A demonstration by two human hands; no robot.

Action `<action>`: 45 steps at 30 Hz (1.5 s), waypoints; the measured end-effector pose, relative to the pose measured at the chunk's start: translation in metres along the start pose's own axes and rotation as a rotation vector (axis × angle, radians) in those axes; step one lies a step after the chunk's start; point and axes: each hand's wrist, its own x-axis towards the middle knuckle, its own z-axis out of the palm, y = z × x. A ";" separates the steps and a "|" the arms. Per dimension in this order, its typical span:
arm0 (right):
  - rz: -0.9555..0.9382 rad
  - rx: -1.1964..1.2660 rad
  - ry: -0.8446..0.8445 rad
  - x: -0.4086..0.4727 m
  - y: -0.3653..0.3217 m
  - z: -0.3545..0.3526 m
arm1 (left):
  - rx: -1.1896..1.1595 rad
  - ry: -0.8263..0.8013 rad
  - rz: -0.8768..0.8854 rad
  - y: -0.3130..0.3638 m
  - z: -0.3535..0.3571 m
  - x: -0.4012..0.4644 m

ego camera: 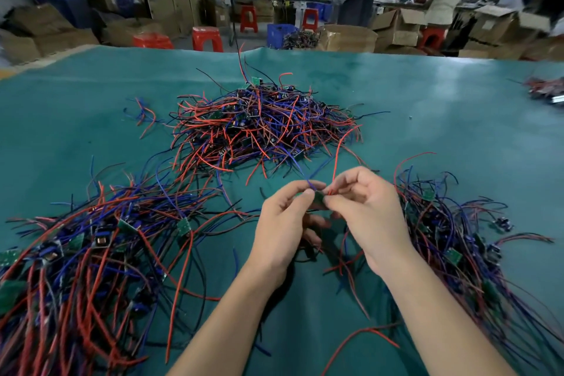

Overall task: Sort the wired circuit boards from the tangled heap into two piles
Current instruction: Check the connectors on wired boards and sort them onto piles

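Pinching one small board point(319, 198) between left hand point(283, 223) and right hand point(366, 210), its trailing wires point(323, 162) could snag the heap point(262, 125).

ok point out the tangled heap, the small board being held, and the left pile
tangled heap point(262, 125): head view, middle of the wire mound.
small circuit board point(319, 198): head view, green edge between both hands' fingertips.
left pile point(91, 253): head view, centre of the spread wires and boards.

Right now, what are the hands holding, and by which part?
One small green circuit board, pinched between both hands: left hand at its left edge by the blue wire, right hand at its right edge by the red wire.
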 end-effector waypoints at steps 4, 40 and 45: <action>-0.020 0.021 0.072 0.001 0.003 -0.001 | -0.082 -0.001 -0.019 0.002 -0.003 0.001; -0.152 0.284 0.716 0.023 -0.002 -0.036 | 0.081 -0.062 0.007 -0.006 -0.004 0.000; 0.120 0.146 0.096 0.008 0.002 -0.006 | -0.060 0.057 0.005 -0.007 -0.007 0.003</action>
